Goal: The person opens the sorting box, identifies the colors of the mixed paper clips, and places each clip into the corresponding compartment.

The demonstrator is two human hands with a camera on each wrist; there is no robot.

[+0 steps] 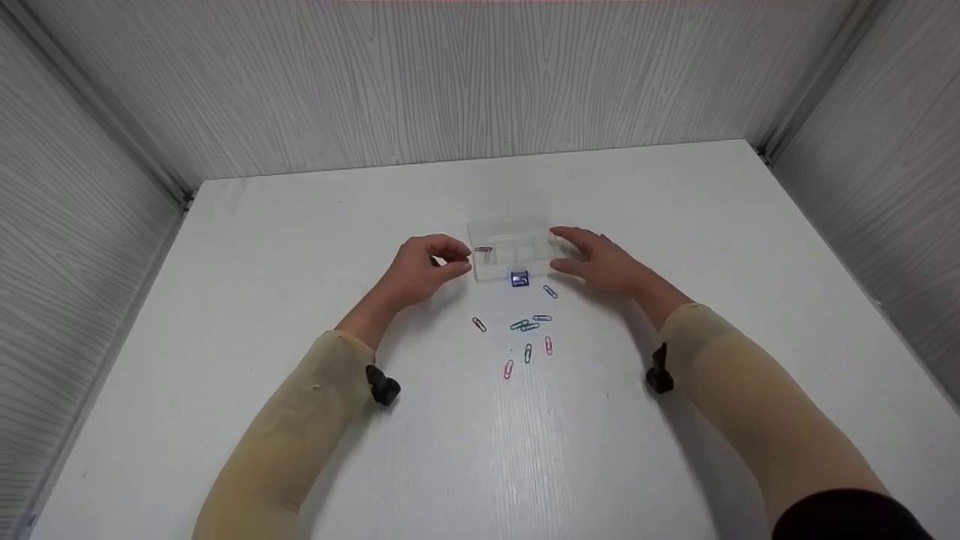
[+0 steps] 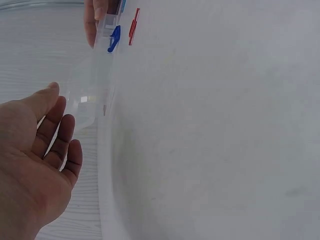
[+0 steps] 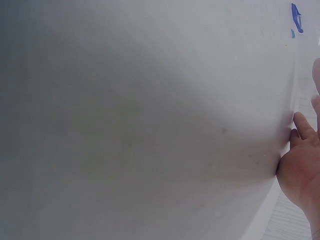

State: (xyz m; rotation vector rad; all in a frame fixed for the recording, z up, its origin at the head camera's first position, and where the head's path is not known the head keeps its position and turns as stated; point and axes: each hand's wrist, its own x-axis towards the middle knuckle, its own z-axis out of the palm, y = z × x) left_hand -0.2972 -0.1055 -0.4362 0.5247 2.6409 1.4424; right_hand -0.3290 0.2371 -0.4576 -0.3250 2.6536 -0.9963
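Note:
A clear plastic compartment box (image 1: pixel 491 275) sits on the table with its transparent lid (image 1: pixel 510 225) raised at the back. Inside, a few paper clips (image 1: pixel 484 250) lie in the left compartment. My left hand (image 1: pixel 424 271) is beside the box's left end, thumb and fingers loosely bent, with nothing seen between them. At the opposite end is my right hand (image 1: pixel 600 262), thumb and forefinger spread at the box's right edge. A small blue-purple clip-like piece (image 1: pixel 520 279) is at the front wall, also seen side-on as a blue piece (image 2: pixel 114 39) in the left wrist view.
In front of the box several loose paper clips are scattered: a blue one (image 1: pixel 550 291), a dark red one (image 1: pixel 479 324), a bluish group (image 1: pixel 529 326), a dark green one (image 1: pixel 528 353) and red ones (image 1: pixel 508 369). Wood-grain panels (image 1: pixel 465 82) enclose the white table (image 1: pixel 300 225).

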